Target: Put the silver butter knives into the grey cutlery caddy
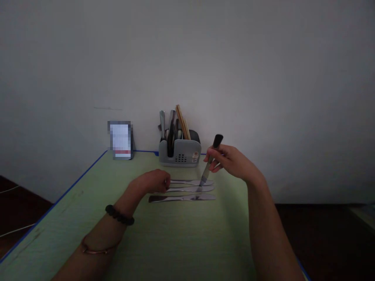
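Observation:
Three table knives lie side by side on the light green table, blades pointing right: a far knife (187, 182), a middle knife (190, 189) and a near knife (181, 198). Closed fingers of my left hand (154, 181) are on the handle end of the far knife, covering it and part of the middle knife's handle. My right hand (227, 158) grips another table knife (207, 169), tilted with its handle up and its blade down over the lying blades. Whether that blade touches them I cannot tell.
Behind the knives stands a grey cutlery holder (187, 152) with metal cutlery and wooden chopsticks (182, 121) upright in it. A phone (120, 140) with a lit, blurred screen leans on the wall at the back left. The table (175, 242) has blue edging.

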### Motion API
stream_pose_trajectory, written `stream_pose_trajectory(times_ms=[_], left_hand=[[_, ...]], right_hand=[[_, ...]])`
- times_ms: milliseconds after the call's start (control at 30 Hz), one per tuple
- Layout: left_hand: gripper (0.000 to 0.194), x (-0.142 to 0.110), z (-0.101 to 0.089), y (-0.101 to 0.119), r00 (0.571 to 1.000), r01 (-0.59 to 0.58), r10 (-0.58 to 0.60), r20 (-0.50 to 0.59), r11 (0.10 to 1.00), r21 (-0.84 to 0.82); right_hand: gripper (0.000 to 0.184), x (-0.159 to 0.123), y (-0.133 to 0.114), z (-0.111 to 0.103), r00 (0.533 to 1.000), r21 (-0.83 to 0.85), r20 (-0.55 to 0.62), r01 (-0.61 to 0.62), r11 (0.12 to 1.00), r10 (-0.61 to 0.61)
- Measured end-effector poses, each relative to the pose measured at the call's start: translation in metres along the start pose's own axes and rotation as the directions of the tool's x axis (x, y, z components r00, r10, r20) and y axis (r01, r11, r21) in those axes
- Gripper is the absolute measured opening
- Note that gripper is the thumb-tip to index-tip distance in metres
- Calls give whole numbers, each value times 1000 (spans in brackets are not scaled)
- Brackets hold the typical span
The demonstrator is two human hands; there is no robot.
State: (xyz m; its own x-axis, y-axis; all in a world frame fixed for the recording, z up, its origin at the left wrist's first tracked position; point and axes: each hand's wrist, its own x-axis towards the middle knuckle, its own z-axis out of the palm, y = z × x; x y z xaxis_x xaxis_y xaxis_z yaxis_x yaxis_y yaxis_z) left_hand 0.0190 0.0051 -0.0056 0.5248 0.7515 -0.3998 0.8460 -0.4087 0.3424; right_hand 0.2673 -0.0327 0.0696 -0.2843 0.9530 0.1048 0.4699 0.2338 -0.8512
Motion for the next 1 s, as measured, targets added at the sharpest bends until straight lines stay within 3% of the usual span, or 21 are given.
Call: stream_pose_trajectory(times_ms=[333,567,833,1000], left_hand=[[22,4,2,0,999,-43,43,-7,998,-35],[16,4,3,1,996,-81,81,-27,997,1],[19,14,8,-3,954,-183,200,-223,979,94],[17,19,13,-6,962,-158,178,-205,981,110]], right_hand=[[35,4,-7,7,999,-4,-25,39,999,-39],[44,3,-9,7,992,-136,-102,64,989,-79],[46,3,-8,7,982,-201,-165,62,978,-96],[46,4,-6,7,987,-211,-145,41,977,-73]])
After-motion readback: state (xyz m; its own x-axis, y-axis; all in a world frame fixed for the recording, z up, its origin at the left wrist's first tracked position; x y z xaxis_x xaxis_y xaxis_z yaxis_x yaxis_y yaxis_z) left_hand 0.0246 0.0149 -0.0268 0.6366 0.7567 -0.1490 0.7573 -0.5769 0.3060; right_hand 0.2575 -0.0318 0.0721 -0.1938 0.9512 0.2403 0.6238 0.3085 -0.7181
